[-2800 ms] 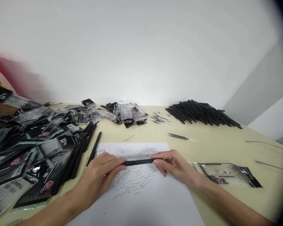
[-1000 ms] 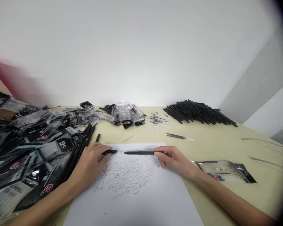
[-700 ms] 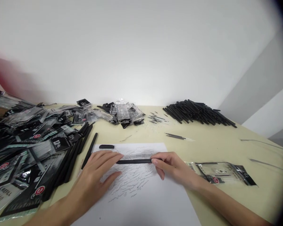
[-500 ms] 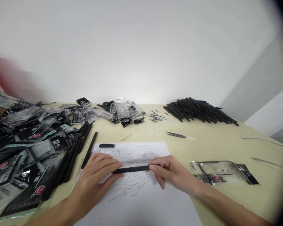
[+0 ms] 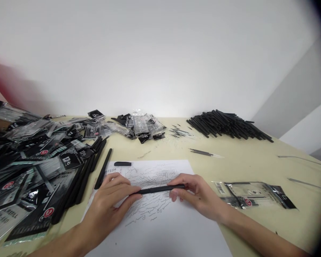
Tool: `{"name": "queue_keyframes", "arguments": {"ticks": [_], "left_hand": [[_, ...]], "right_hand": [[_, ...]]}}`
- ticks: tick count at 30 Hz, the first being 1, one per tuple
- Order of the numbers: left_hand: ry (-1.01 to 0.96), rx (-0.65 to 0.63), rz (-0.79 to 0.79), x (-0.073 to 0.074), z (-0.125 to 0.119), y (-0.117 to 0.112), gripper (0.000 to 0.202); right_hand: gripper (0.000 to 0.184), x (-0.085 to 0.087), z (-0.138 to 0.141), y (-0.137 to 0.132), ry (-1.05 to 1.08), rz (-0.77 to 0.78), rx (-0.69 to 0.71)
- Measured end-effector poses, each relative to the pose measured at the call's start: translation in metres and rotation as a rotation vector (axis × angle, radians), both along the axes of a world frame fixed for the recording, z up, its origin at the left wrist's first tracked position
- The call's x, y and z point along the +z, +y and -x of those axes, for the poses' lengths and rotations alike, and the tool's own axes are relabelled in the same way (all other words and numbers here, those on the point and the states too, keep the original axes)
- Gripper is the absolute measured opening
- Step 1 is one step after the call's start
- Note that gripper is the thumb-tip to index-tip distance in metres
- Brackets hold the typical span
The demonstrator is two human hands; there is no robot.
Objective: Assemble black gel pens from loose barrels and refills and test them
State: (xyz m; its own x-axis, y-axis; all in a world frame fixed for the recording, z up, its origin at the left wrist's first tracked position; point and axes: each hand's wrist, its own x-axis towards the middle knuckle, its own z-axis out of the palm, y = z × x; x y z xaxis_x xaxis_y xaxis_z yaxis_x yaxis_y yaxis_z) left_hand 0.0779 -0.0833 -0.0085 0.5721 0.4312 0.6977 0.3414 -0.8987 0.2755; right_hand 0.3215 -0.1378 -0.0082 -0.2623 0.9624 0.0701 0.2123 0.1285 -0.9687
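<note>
Between my two hands is a black pen (image 5: 155, 189), level above a white sheet of paper (image 5: 160, 228) covered in scribbled lines. My left hand (image 5: 115, 200) pinches the pen's left end between thumb and fingers, which hide that end. At the other end, my right hand (image 5: 190, 189) grips it with thumb and fingertips. A loose black pen cap (image 5: 122, 164) lies on the paper's upper left corner. Just left of it, another black pen (image 5: 103, 169) rests partly over the paper's edge.
Refill packets (image 5: 45, 167) and several black pens are heaped on the left. Crumpled packets (image 5: 144, 126) lie at the back, beside scattered refill tips (image 5: 179, 132). A pile of black pens (image 5: 227, 123) sits back right. Loose refills (image 5: 202, 152) and one packet (image 5: 254, 195) lie on the right.
My right hand's fingers have shifted on the pen, and more of its right end shows. The pen now slants slightly up to the right. My left hand keeps its grip.
</note>
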Motion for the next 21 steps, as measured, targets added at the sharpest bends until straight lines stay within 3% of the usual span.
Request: {"name": "queue_keyframes", "arguments": {"ticks": [4,8,12,17,21], "left_hand": [[-0.021,0.001,0.019,-0.0003,0.0009,0.0006,0.009],[-0.056,0.021,-0.018,0.0005,0.0021,0.0011,0.010],[-0.052,0.031,-0.030,0.0010,0.0024,0.0012,0.010],[-0.050,0.029,-0.015,-0.0011,0.0039,0.0016,0.011],[-0.052,0.024,-0.017,-0.0010,0.0046,0.0022,0.014]], "right_hand": [[0.019,-0.0029,-0.0003,0.0011,0.004,-0.026,-0.031],[0.029,-0.0025,-0.0003,0.0028,0.030,0.107,0.006],[0.038,-0.0009,-0.0001,0.0030,0.044,0.090,0.039],[0.029,-0.0036,-0.0009,0.0041,0.087,0.045,-0.004],[0.032,-0.0069,-0.0025,0.0058,0.111,0.126,-0.013]]}}
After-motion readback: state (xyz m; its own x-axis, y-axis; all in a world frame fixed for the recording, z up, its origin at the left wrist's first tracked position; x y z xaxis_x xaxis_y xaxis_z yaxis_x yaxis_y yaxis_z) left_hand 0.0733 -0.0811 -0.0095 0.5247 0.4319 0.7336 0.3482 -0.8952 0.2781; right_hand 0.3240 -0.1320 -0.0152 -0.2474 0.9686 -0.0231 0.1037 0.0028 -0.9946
